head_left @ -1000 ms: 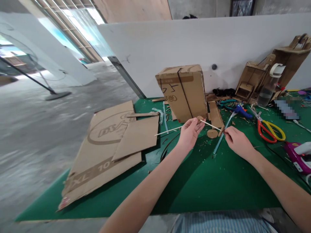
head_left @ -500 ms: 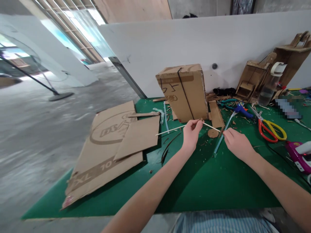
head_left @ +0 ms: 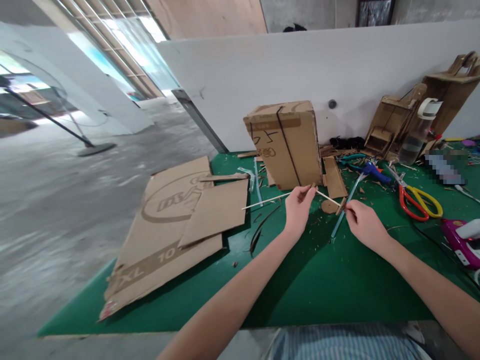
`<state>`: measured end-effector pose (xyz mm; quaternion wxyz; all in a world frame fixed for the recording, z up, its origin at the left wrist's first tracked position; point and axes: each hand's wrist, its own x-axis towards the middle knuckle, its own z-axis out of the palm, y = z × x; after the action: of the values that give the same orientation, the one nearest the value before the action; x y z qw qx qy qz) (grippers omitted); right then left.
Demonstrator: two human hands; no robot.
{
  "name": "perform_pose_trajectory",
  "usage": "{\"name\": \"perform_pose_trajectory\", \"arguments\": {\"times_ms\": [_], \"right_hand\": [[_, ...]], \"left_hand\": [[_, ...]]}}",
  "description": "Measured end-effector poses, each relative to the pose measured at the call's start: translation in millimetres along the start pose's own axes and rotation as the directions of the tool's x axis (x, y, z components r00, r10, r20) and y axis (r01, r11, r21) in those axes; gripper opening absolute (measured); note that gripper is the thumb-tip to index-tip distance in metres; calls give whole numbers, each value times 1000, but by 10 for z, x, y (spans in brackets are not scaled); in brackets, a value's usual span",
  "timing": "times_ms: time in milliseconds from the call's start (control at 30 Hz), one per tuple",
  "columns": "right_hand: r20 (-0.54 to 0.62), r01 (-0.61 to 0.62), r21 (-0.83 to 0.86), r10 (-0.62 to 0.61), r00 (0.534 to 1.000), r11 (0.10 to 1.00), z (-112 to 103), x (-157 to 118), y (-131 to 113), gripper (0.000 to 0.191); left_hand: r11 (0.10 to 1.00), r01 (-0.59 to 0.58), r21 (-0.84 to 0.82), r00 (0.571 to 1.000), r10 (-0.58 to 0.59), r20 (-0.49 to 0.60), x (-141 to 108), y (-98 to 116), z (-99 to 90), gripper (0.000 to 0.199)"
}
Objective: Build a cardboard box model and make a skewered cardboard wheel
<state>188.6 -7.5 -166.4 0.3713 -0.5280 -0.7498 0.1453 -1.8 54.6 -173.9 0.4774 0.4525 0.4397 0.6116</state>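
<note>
My left hand (head_left: 299, 210) is closed around a thin pale stick (head_left: 266, 200), with a small brown piece at its fingertips. One end of the stick points left over the table, and a pale stick section also runs right from the fingertips. At that right end, my right hand (head_left: 362, 220) pinches a small cardboard piece (head_left: 341, 206). A cardboard disc (head_left: 329, 206) lies just left of this piece. Behind my hands stands a cardboard box (head_left: 290, 147) with a black line down its front. A translucent glue stick (head_left: 337, 225) lies beside my right hand.
Flat cardboard sheets (head_left: 165, 220) cover the left of the green table (head_left: 300, 300). On the right are scissors (head_left: 414, 200), a blue-handled tool (head_left: 376, 172), a bottle (head_left: 418, 132), a phone (head_left: 444, 167) and a magenta device (head_left: 461, 242). Cardboard models stand behind.
The small cardboard piece at my right fingertips shows more clearly, and the right fingers have shifted slightly. The whole view has moved a little.
</note>
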Motion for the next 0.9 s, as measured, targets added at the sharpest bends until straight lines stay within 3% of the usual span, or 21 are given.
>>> {"name": "perform_pose_trajectory", "arguments": {"times_ms": [67, 133, 200, 267, 300, 367, 433, 500, 600, 733, 800, 900], "right_hand": [[71, -176, 270, 163, 984, 946, -35, 37, -9, 14], [250, -407, 499, 323, 913, 765, -77, 70, -32, 15], [438, -574, 612, 372, 819, 544, -111, 91, -56, 18], [507, -629, 628, 372, 778, 459, -123, 97, -64, 20], [480, -613, 617, 382, 790, 493, -118, 94, -59, 19], [328, -498, 546, 375, 867, 673, -92, 80, -32, 16], [134, -306, 381, 275, 952, 873, -58, 57, 5, 12], [3, -133, 185, 135, 991, 974, -30, 36, 36, 10], [-63, -33, 43, 35, 997, 999, -4, 27, 53, 12], [-33, -58, 173, 65, 997, 983, -6, 64, 47, 10], [-36, -91, 215, 101, 994, 972, -27, 90, 47, 10], [-58, -116, 205, 131, 990, 972, -75, 119, 55, 11]], "left_hand": [[997, -71, 43, 997, 71, 16, 6, 15, -17, 22], [986, -132, 106, 990, 127, 59, 13, 55, -36, 20], [966, -185, 179, 981, 170, 97, 16, 113, -57, 20], [943, -228, 242, 972, 204, 119, 11, 173, -77, 22], [935, -241, 261, 968, 214, 128, 5, 197, -84, 23], [932, -240, 270, 968, 210, 135, -18, 228, -85, 23], [942, -213, 259, 974, 184, 131, -65, 232, -58, 23], [941, -207, 269, 974, 172, 146, -138, 217, -1, 22], [884, -297, 361, 939, 203, 277, -278, 188, 117, 23], [777, -441, 450, 859, 218, 464, -384, 181, 201, 26], [761, -457, 460, 854, 231, 465, -355, 179, 174, 28], [776, -425, 466, 887, 256, 383, -235, 140, 73, 24]]}}
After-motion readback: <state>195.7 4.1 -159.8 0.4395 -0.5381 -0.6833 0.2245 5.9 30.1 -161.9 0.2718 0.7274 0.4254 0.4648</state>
